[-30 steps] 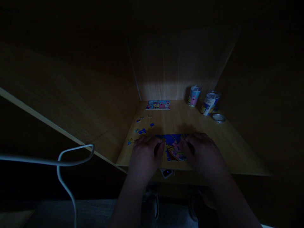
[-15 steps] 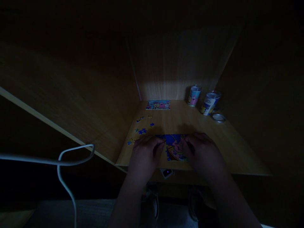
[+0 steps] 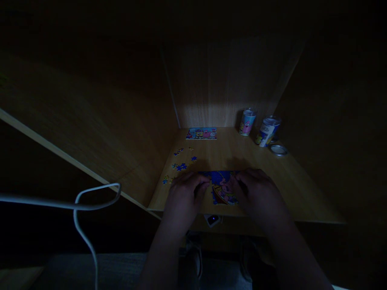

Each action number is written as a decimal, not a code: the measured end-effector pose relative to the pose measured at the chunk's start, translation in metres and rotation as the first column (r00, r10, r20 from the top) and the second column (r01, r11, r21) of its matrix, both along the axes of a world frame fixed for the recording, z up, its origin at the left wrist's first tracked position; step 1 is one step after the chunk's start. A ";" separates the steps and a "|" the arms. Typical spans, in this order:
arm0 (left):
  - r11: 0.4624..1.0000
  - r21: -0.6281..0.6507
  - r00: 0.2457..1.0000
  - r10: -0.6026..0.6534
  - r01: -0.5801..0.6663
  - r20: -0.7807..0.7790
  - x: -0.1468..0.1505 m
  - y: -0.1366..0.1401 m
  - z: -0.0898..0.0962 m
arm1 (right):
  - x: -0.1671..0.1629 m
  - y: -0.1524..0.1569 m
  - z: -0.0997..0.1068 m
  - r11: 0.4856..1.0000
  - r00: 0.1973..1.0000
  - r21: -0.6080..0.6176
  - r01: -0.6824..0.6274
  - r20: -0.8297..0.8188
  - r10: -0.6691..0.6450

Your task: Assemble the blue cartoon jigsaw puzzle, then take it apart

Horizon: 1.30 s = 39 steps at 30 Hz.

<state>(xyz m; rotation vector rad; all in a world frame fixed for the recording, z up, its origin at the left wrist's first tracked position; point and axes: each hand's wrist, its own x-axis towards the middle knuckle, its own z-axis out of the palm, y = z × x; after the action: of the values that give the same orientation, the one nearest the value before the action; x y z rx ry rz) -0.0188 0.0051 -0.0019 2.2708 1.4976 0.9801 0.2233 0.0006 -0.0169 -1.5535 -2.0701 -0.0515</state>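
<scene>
Taking the part-built jigsaw as the centre of the clock, the largest thing in view is the dim wooden compartment, whose floor board (image 3: 229, 151) carries nearly everything. Two bare hands come in from the near side: the left hand (image 3: 186, 191) at nine o'clock, the right hand (image 3: 260, 191) at three. The left thumb and forefinger stand nearly tip to tip at the jigsaw's left side, a narrow pinch, though I cannot tell whether a piece is between them; the right fingers are curled over its right side, and the dark hides what they grip. A white cable (image 3: 84, 237) loops at eight o'clock, outside the compartment. The jigsaw (image 3: 222, 189) itself lies flat near the board's front edge: its blue top and the pink figure's part look joined, while its lower left shows a knobbed edge and bare wood, so I judge it well along but unfinished. A picture panel (image 3: 201, 133) lies at eleven o'clock, two printed cans, one (image 3: 247, 122) behind the other (image 3: 267, 132), stand around one, and a round lid (image 3: 278, 150) lies at two. A small device (image 3: 212, 220) glows blue at six. Smallest, loose pieces (image 3: 181, 166) lie scattered from nine to eleven, apparently what is left to fit.
</scene>
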 end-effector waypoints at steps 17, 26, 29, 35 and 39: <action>1.000 0.010 1.000 0.015 -0.014 -0.006 -0.001 0.000 -0.006 | -0.002 0.000 0.001 1.000 1.000 -0.003 0.011 0.009 -0.010; 0.999 -0.001 0.990 -0.038 0.038 0.135 -0.003 -0.001 -0.006 | -0.002 0.000 0.001 1.000 1.000 -0.011 0.006 0.015 -0.005; 0.997 -0.036 0.971 -0.059 0.069 0.233 -0.005 -0.003 -0.004 | -0.001 0.000 0.001 1.000 1.000 -0.021 0.003 0.006 -0.003; 0.989 -0.131 0.940 -0.027 0.075 0.340 -0.008 -0.003 -0.004 | -0.001 0.001 0.000 1.000 1.000 -0.010 0.005 0.003 -0.005; 0.983 -0.158 0.928 -0.026 0.091 0.372 -0.009 -0.001 -0.006 | -0.001 0.000 0.000 1.000 1.000 -0.009 -0.011 0.001 0.011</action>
<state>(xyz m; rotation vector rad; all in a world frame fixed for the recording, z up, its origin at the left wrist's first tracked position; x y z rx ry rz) -0.0274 0.0046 -0.0077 1.8713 1.2899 1.1351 0.2226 0.0011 -0.0170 -1.5478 -2.0823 -0.0397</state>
